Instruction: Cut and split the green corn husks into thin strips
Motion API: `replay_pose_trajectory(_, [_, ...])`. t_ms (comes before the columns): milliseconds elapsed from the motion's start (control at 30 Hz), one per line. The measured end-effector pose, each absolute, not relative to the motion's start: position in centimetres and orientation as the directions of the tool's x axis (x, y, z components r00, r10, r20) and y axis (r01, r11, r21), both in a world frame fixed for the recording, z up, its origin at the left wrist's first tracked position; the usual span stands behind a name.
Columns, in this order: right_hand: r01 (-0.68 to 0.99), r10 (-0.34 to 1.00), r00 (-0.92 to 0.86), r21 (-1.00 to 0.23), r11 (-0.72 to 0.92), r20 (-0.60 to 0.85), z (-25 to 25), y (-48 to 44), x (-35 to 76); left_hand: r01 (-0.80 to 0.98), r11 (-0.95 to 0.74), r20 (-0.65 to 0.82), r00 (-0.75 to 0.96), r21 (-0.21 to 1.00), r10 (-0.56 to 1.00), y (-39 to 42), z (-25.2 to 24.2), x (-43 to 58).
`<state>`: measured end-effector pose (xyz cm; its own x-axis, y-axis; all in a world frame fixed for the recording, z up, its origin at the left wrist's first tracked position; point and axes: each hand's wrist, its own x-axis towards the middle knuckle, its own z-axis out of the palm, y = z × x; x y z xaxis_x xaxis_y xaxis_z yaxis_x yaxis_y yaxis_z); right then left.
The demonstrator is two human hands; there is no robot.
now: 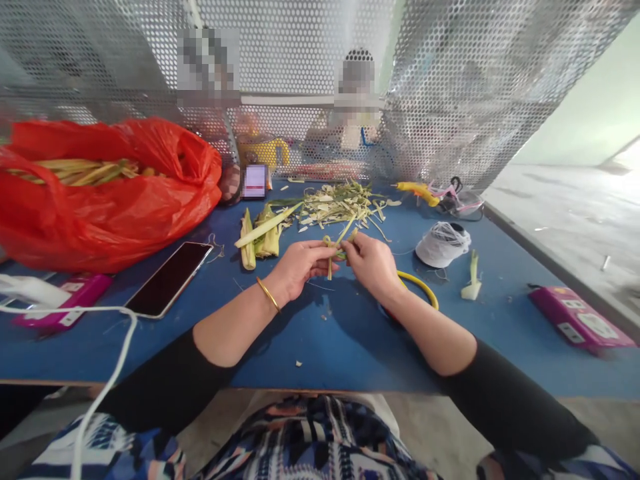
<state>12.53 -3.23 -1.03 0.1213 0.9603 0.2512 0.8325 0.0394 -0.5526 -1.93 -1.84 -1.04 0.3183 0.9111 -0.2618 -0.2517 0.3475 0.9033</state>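
Over the middle of the blue table, my left hand (300,263) and my right hand (373,262) meet at a small piece of pale green plant strips (329,267). The fingers of my left hand are closed on its left side. My right hand pinches the strips from the right, with one strip end sticking up between the hands. Just behind them lies a pile of thin plant shreds (333,205). Several thicker pale green stalks (267,233) rest left of my hands. A yellow ring-shaped handle (423,287) shows partly from behind my right wrist.
A red plastic bag (170,213) of stalks fills the left. Nearby lie a dark phone (173,277) and a white cable (127,340). To the right are a white thread spool (440,245), a stalk piece (472,283) and a purple box (575,317). A perforated metal screen (310,67) stands behind.
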Motion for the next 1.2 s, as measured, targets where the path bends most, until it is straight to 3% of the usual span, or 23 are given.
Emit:
replay_pose_trajectory(233, [0.849, 0.985, 0.041, -0.526, 0.055, 0.17, 0.2, -3.9, 12.7, -0.301, 0.216, -0.221, 0.02, 0.929, 0.975, -1.3, -1.2, -1.7])
replay_pose_trajectory(367, [0.793, 0.933, -0.223, -0.504, 0.342, 0.283, 0.5, -4.3, 13.4, -0.351, 0.208, -0.247, -0.07, 0.913, 0.966, -0.5, -1.1, -2.2])
replay_pose_trajectory(467, [0.593, 0.783, -0.489, -0.512, 0.622, 0.385, 0.2, -4.3, 13.8, -0.357, 0.224, -0.258, -0.051, 0.907, 0.965, -0.4, -1.1, -2.4])
replay_pose_trajectory(567, [0.457, 0.678, -0.587, -0.51, 0.729, 0.443, -0.1, -4.1, 13.8, -0.34, 0.23, -0.252, -0.023, 0.912, 0.967, -0.6, -1.1, -2.4])
replay_pose_trajectory(700, [0.562, 0.672, -0.416, -0.408, 0.72, 0.612, -0.3, -4.0, 13.6, -0.275, 0.228, -0.224, 0.048, 0.934, 0.973, -1.3, -1.1, -1.9])
replay_pose_trajectory(800, [0.615, 0.714, -0.195, -0.484, 0.623, 0.673, -0.2, -3.8, 13.6, -0.209, 0.248, -0.222, 0.142, 0.946, 0.965, -1.9, -1.0, -1.6])
replay_pose_trajectory(967, [0.609, 0.904, 0.033, -0.725, 0.321, 0.427, -0.2, -3.2, 13.8, -0.161, 0.25, -0.206, 0.25, 0.955, 0.946, -2.2, -0.7, -1.5])
replay_pose_trajectory(1200, [0.689, 0.943, 0.121, -0.71, 0.146, 0.311, -0.6, -2.9, 13.5, -0.149, 0.251, -0.214, 0.228, 0.956, 0.95, -3.0, -0.9, -0.9])
